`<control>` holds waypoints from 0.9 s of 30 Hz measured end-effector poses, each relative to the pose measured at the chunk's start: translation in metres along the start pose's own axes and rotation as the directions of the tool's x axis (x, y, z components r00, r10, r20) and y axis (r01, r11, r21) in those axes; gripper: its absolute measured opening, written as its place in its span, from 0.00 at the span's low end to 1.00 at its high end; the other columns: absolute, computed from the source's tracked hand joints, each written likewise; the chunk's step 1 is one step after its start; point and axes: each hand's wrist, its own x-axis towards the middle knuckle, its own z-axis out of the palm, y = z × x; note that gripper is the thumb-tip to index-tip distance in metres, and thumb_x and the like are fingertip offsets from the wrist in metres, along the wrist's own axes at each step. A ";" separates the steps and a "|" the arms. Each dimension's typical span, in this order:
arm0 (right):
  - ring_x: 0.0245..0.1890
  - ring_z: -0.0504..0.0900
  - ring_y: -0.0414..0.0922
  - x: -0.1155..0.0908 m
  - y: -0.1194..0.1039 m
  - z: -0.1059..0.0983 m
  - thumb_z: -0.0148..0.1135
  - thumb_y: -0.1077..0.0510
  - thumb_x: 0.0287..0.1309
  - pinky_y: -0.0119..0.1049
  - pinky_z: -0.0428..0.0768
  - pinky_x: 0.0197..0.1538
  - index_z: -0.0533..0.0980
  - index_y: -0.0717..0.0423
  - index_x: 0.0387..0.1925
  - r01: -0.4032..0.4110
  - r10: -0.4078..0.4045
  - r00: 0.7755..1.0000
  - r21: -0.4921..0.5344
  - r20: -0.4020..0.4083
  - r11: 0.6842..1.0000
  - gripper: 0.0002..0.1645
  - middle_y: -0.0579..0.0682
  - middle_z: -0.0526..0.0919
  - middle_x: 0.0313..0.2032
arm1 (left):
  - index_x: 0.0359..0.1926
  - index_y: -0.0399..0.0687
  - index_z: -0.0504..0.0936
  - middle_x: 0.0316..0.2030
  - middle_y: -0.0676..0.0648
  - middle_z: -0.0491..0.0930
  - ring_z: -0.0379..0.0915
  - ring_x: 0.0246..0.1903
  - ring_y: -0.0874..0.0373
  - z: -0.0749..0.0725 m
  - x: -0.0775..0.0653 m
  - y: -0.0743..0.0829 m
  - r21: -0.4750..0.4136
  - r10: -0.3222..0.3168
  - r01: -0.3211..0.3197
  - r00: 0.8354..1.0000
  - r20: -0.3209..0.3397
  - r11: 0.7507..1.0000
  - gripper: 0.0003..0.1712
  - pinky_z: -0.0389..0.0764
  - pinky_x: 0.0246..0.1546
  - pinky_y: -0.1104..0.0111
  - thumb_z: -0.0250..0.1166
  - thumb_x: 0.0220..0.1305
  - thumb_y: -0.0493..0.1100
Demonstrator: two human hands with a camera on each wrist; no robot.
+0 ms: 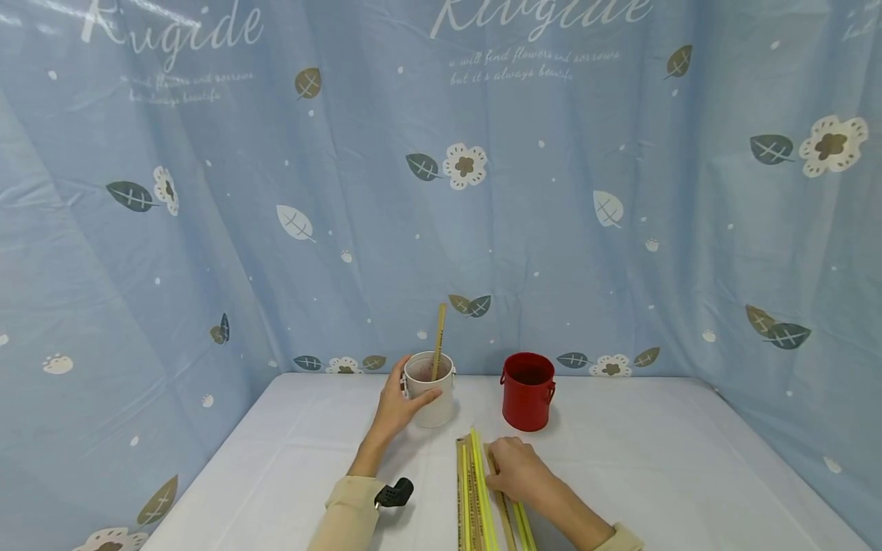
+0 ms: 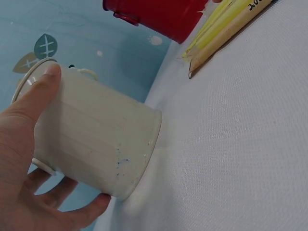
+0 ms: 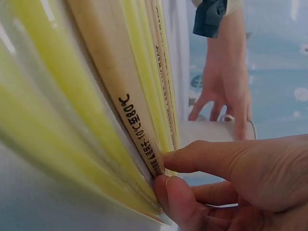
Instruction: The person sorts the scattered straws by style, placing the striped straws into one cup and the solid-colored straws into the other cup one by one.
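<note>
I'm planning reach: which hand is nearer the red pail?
Right. The right hand is just in front of the red pail, pinching a tan strip; the left hand is left of it, gripping the white pail.

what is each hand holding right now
Left hand: holding the white pail.
Right hand: pinching a tan stick with black print.

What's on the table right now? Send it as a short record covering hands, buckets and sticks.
Left hand: grips the white cylindrical bucket
Right hand: pinches a slim tan stick with black print
White bucket contents: one tan printed stick, leaning
Red cylindrical bucket: upright, untouched, no stick above its rim
Loose sticks: slim yellow sticks and tan printed sticks, lying on the white tablecloth
</note>
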 end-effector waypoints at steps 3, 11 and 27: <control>0.16 0.74 0.41 0.000 -0.002 0.000 0.70 0.61 0.53 0.25 0.72 0.17 0.77 0.56 0.26 -0.024 0.024 1.000 0.003 0.005 1.000 0.08 0.49 0.71 0.20 | 0.75 0.49 0.56 0.69 0.39 0.64 0.63 0.67 0.40 0.000 0.000 0.000 0.001 0.004 -0.004 1.000 0.000 1.000 0.55 0.70 0.64 0.44 0.76 0.52 0.55; 0.12 0.77 0.44 0.001 -0.005 -0.002 0.69 0.63 0.53 0.28 0.76 0.17 0.79 0.59 0.32 -0.062 0.061 0.998 0.040 0.033 0.997 0.05 0.51 0.73 0.20 | 0.75 0.52 0.56 0.70 0.40 0.63 0.61 0.69 0.41 0.001 0.000 -0.002 0.011 -0.007 0.007 1.000 -0.009 1.000 0.55 0.69 0.65 0.44 0.76 0.52 0.56; 0.11 0.76 0.43 -0.002 -0.011 0.003 0.66 0.65 0.55 0.28 0.76 0.16 0.80 0.64 0.45 -0.080 0.080 0.997 0.035 -0.006 0.996 0.14 0.51 0.73 0.18 | 0.75 0.50 0.56 0.70 0.40 0.64 0.62 0.69 0.41 0.002 0.001 -0.003 0.007 0.007 -0.007 1.000 -0.009 1.000 0.55 0.69 0.65 0.44 0.76 0.52 0.55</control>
